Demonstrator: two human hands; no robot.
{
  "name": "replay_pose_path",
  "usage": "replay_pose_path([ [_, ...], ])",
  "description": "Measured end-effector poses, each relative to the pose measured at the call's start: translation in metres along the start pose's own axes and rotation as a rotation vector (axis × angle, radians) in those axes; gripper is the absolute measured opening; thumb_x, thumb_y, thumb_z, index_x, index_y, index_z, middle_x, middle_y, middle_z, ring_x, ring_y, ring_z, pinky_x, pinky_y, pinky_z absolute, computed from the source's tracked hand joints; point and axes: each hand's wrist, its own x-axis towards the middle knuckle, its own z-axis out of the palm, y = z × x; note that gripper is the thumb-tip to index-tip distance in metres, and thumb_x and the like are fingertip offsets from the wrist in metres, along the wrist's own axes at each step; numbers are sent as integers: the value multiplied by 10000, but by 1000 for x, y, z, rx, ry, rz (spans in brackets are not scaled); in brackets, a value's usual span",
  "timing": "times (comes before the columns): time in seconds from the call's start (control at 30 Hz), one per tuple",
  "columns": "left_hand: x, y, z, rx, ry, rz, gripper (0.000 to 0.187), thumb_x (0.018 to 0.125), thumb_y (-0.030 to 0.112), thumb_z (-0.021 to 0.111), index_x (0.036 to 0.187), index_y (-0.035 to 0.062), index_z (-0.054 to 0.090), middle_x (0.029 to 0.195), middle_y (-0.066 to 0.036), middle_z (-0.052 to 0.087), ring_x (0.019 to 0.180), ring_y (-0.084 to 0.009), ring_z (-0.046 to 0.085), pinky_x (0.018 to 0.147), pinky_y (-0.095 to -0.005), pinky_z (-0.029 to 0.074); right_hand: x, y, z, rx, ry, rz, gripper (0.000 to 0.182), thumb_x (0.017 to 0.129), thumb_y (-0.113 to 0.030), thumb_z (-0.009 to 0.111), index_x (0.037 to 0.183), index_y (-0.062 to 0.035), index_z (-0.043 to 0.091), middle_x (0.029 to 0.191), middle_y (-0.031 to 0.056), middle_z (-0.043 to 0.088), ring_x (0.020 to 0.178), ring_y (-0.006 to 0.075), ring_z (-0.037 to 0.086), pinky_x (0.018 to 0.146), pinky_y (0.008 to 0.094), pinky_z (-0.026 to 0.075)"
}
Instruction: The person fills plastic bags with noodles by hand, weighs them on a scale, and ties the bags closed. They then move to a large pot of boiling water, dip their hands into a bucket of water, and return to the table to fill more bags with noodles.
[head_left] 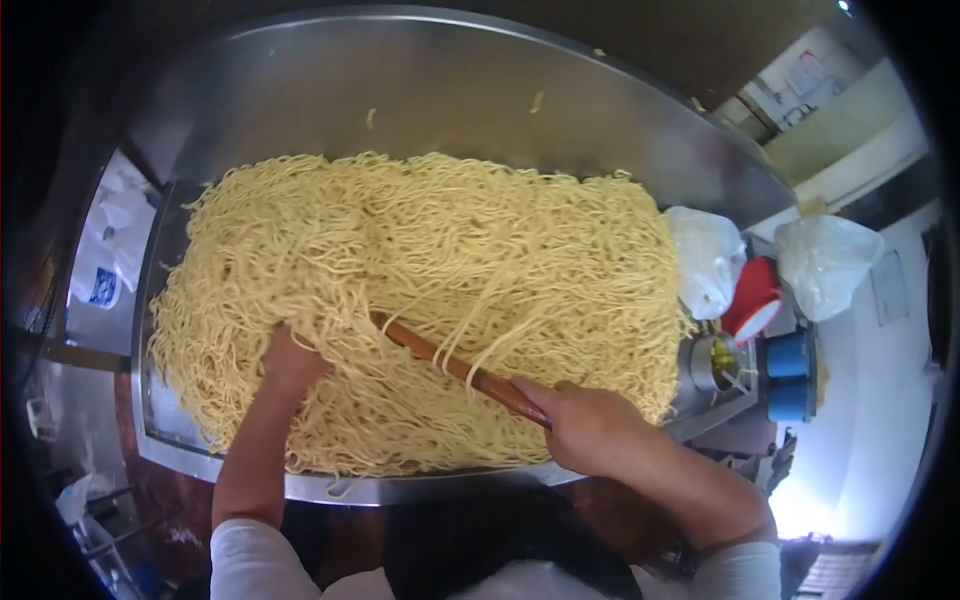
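Note:
A thick bed of pale yellow noodles (530, 240) covers most of a metal tray-like table (450, 75). My right hand (592, 425) is wrapped round the near end of a brown wooden stick (460, 368). The stick slants up to the left, and its far end goes in under the noodles. A few strands hang over its middle. On the left side, my left hand (293, 358) is pushed into the noodles; its fingers are buried, so their pose is hidden.
At the right end sit a metal pot (713, 362) with yellowish liquid, a red container (753, 300), white plastic bags (706, 258) and blue cups (788, 378). A raised metal wall runs along the table's far side, and its near rim is close to my body.

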Motion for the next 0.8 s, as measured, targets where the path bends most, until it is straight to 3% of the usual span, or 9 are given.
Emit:
replay_pose_path([
  [0.07, -1, 17, -28, -243, 26, -19, 662, 753, 534, 715, 1241, 89, 677, 1418, -193, 516, 1359, -448, 385, 1041, -509, 430, -23, 21, 0, -17, 1, 43, 628, 844, -101, 520, 1456, -208, 433, 1084, 218, 658, 972, 403, 655, 825, 514, 506],
  [0.17, -7, 13, -42, 423, -228, -4, 598, 720, 450, 774, 1186, 82, 702, 1327, -202, 593, 1195, -359, 576, 995, -429, 483, -86, 89, -10, 13, 32, 65, 600, 834, -146, 578, 1424, -193, 480, 1007, 200, 672, 932, 402, 656, 799, 499, 512],
  [0.23, 15, 18, -79, 169, -807, 87, 532, 725, 464, 755, 1130, 119, 731, 1159, -149, 703, 1043, -298, 668, 910, -400, 514, -136, 115, -24, 61, 35, 132, 605, 813, -181, 629, 1406, -189, 512, 972, 186, 675, 918, 394, 653, 790, 484, 513],
  [0.37, 73, 109, -126, 191, -333, 370, 453, 785, 509, 718, 956, 90, 740, 825, -135, 721, 797, -288, 682, 752, -426, 508, -219, 138, -22, 95, 124, 236, 624, 778, -202, 673, 1389, -205, 548, 945, 169, 676, 891, 374, 658, 778, 464, 518],
  [0.47, 133, 187, -117, -194, -9, 416, 648, 753, 498, 752, 1161, 1, 670, 1160, -197, 673, 1012, -311, 662, 854, -400, 526, -257, 127, -23, 17, 180, 457, 614, 763, -188, 679, 1368, -215, 574, 928, 158, 675, 870, 359, 663, 774, 460, 523],
  [0.53, 180, 222, -61, -156, -202, 267, 744, 711, 430, 799, 1309, 32, 605, 1208, -191, 663, 1111, -299, 643, 919, -394, 521, -273, 126, -9, 5, 246, 572, 611, 767, -184, 671, 1368, -231, 575, 919, 154, 674, 886, 360, 665, 783, 463, 524],
  [0.6, 181, 257, -1, -179, -10, 241, 787, 660, 345, 815, 1325, 7, 565, 1150, -189, 665, 1032, -288, 650, 850, -361, 530, -274, 133, 14, -3, 368, 559, 610, 737, -157, 683, 1338, -218, 598, 982, 163, 698, 911, 380, 674, 806, 468, 539],
  [0.67, 154, 265, -27, -602, -597, 231, 689, 697, 252, 791, 1301, 8, 568, 1086, -151, 661, 955, -264, 638, 771, -340, 525, -255, 146, 33, 22, 234, 622, 623, 771, -176, 659, 1382, -241, 555, 955, 160, 680, 919, 368, 664, 795, 466, 525],
  [0.8, 119, 247, 5, -838, -590, 176, 475, 729, 163, 754, 1162, 34, 604, 990, -86, 642, 851, -203, 617, 703, -327, 504, -114, 177, 57, 232, 300, 369, 550, 821, -75, 555, 1357, -193, 532, 1079, 205, 679, 1034, 403, 635, 854, 498, 508],
])
